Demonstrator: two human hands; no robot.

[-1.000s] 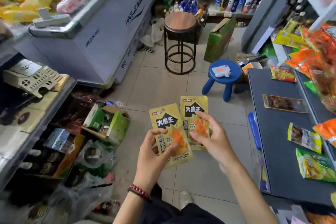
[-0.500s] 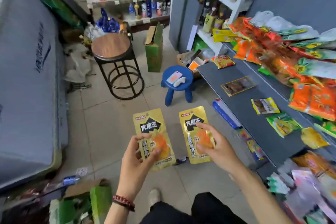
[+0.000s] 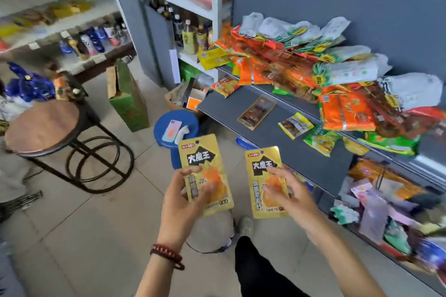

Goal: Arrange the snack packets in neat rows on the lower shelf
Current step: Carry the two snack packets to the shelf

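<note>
one yellow snack packet in each hand
left hand (image 3: 183, 198) has its fingers curled round the left packet (image 3: 204, 157), right hand (image 3: 289, 195) pinches the right packet (image 3: 258, 183), both over the floor (image 3: 96, 224); lower shelf (image 3: 289, 152) sits at 2 o'clock.

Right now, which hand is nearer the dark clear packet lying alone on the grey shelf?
Right. The right hand, holding a yellow packet, sits below the dark packet; the left hand is farther left, below the blue stool.
</note>
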